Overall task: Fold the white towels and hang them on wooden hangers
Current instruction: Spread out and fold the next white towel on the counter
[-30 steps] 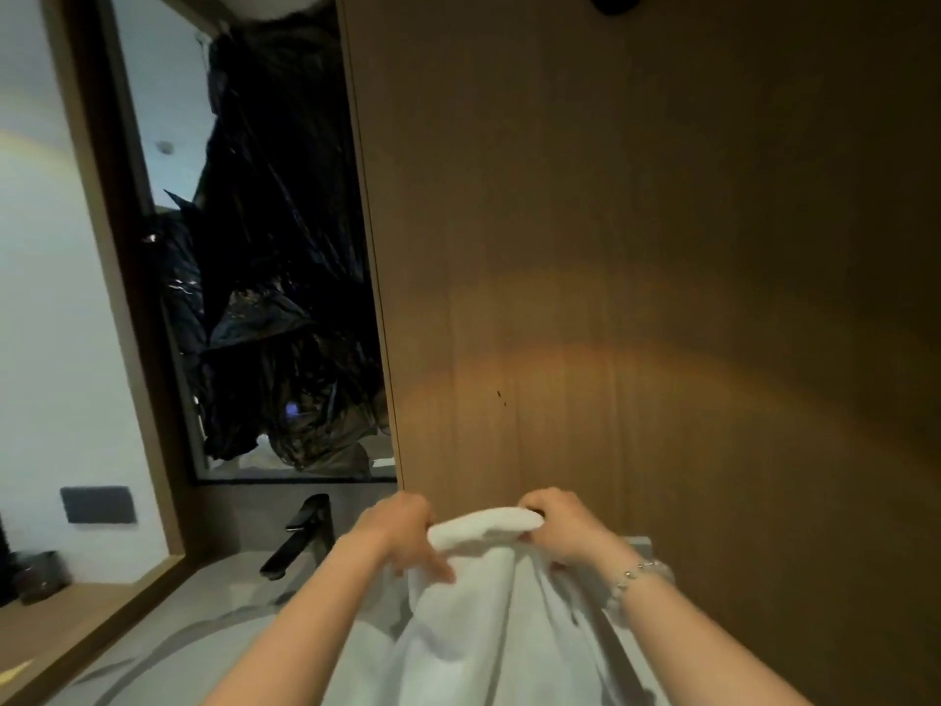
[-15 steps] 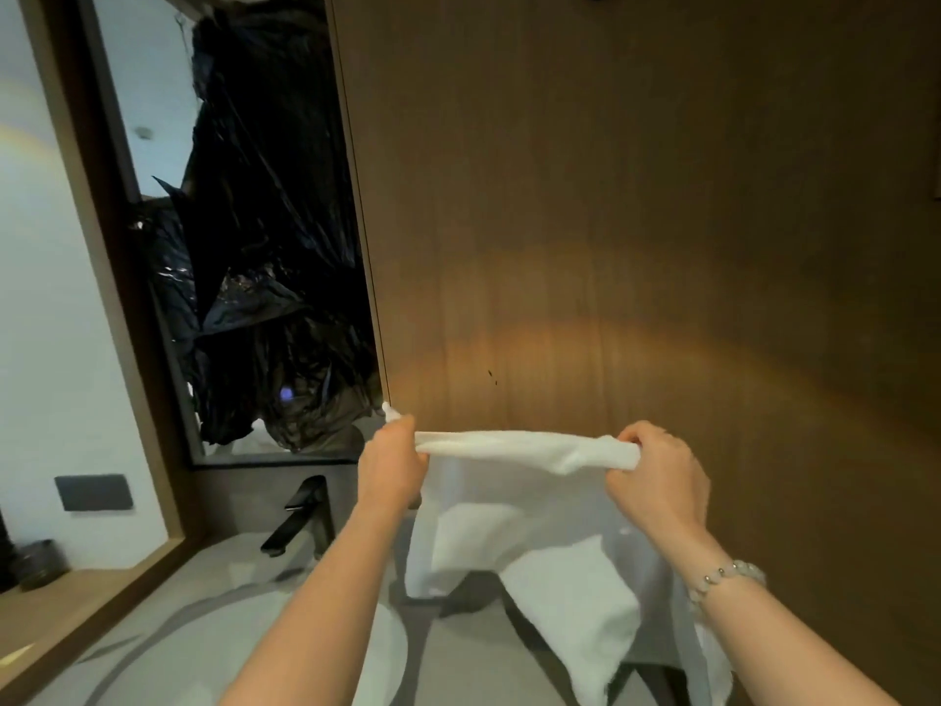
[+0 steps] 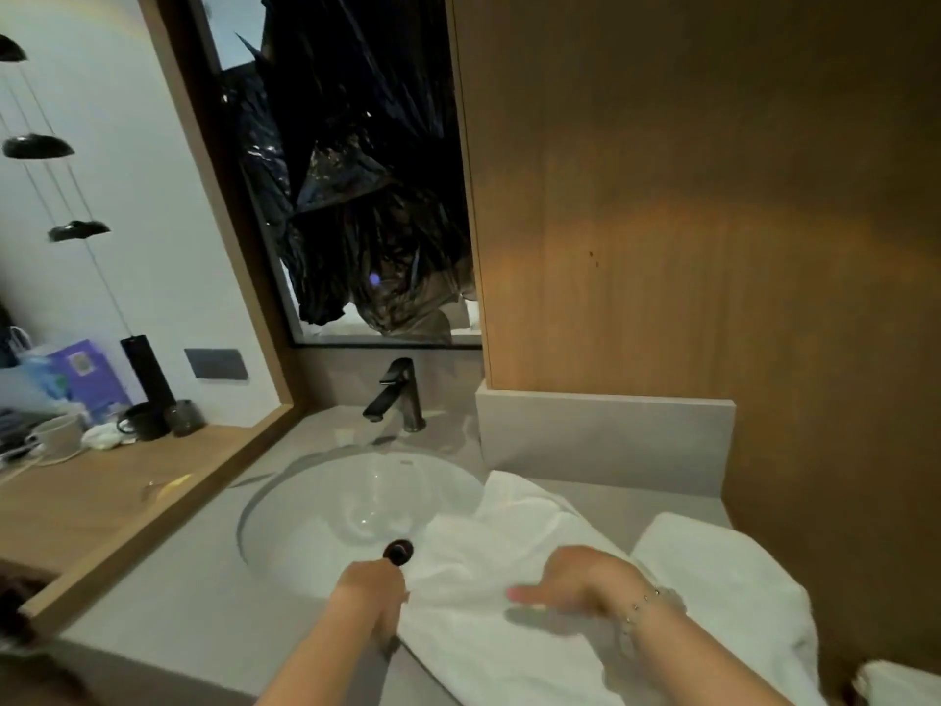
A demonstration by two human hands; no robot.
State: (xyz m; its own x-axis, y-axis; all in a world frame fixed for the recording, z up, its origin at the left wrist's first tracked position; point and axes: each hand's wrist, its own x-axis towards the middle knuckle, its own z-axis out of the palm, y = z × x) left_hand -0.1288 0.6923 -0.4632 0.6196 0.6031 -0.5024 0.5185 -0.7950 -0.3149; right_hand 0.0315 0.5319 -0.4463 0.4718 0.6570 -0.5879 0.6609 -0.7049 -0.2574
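A white towel lies spread over the right part of the sink and the counter. My left hand grips its left edge beside the black drain. Just above the middle of the cloth, my right hand is blurred by motion, with its fingers stretched out to the left. A second white towel, folded thick, lies on the counter to the right. No wooden hanger is in view.
A white basin with a black faucet sits in the grey counter. A wood panel wall rises behind. Black plastic shows in the mirror. Cups and boxes stand on the left wooden shelf.
Both hands came down with the towel from chest height, where it was stretched between them, onto the counter. The camera tilted down to the sink. My right hand no longer grips the edge.
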